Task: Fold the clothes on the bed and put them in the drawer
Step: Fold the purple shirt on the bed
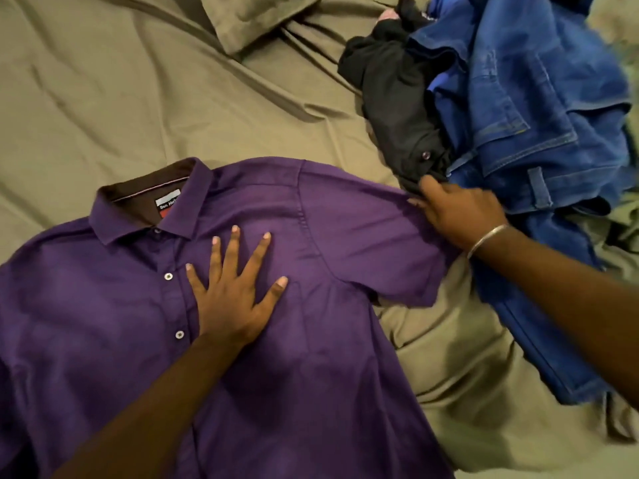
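Note:
A purple short-sleeved shirt (345,229) lies face up and buttoned on the bed, collar toward the upper left. My left hand (235,292) lies flat on its chest with the fingers spread, pressing the cloth down. My right hand (456,212), a metal bangle on its wrist, grips the end of the shirt's right-side sleeve, fingers curled over the hem. A black garment (394,98) and blue jeans (518,108) lie bunched in a heap just beyond that hand.
The bed is covered by a wrinkled olive sheet (138,91). A pillow (249,19) in the same cloth lies at the top middle. The heap of clothes fills the upper right. No drawer is in view.

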### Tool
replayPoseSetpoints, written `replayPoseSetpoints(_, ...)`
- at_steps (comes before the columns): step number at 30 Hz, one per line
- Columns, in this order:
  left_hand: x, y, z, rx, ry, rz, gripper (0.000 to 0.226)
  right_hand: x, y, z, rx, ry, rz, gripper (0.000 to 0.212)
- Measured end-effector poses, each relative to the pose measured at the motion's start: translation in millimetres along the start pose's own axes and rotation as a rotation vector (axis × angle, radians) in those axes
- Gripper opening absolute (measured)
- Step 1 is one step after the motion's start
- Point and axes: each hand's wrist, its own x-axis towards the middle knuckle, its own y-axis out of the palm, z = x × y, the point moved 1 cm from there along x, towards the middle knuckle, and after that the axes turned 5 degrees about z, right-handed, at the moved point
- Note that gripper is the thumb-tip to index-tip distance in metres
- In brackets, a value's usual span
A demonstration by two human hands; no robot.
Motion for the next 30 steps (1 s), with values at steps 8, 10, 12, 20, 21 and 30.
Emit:
replayPoseSetpoints(8, 0.5, 2.3, -99.4, -0.086, 0.452, -0.028, 0.047, 10.9, -15.5, 9.0, 0.015, 0.096, -0.250, 0.020)
replayPoseSetpoints(10, 8.8, 7.4, -113.8, -0.062, 0.493, -0.012, 0.047, -31.0, -28.9, 42.8, 0.180, 0.170, -0.294, 0.020)
replayPoseSetpoints(12, 18.0, 11.4, -120.0, -0.044, 0.550, -0.028, 0.044, -86.1, -39.9, 80.8, 0.374, 0.224, -0.268, 0.023)
replayPoseSetpoints(20, 30.1, 17.5, -111.9, -0.163, 0.690, -0.156, 0.026, -267.5, -35.5, 207.2, 0.526, 0.577, 0.179, 0.033)
replayPoseSetpoints(21, 27.7, 17.6, -115.7, -0.180, 0.653, -0.154, 0.025, -275.2, -33.5, 214.1, 0.526, 0.594, 0.142, 0.030)
replayPoseSetpoints(30, -0.5, 20.4, -145.1, -0.189, 0.419, -0.142, 0.026, -302.1, -48.0, 237.1, 1.113, 0.934, -0.063, 0.027)
